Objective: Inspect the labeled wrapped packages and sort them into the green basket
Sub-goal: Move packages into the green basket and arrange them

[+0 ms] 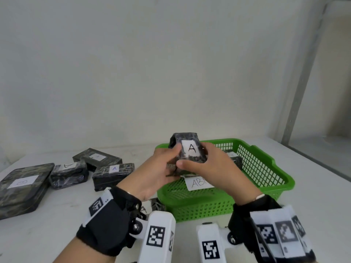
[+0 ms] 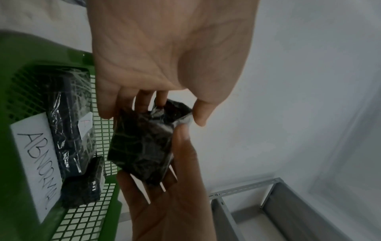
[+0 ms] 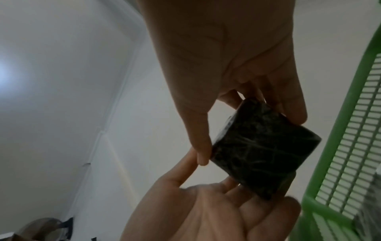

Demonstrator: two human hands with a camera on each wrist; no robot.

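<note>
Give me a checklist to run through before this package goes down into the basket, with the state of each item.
1. Both hands hold the package: ok; left hand and right hand pinch it from either side.
2. Label readable: ok; the white label shows "A".
3. Wrapping intact: cannot tell; a loose shiny flap shows at one corner in the left wrist view.
4. Package over the green basket: ok.
5. Room in the basket: ok; two wrapped packages lie along one side, open mesh beside them.
6. Basket sign matches: cannot tell; the sign reads "ABNORMAL", which says nothing about letters.
</note>
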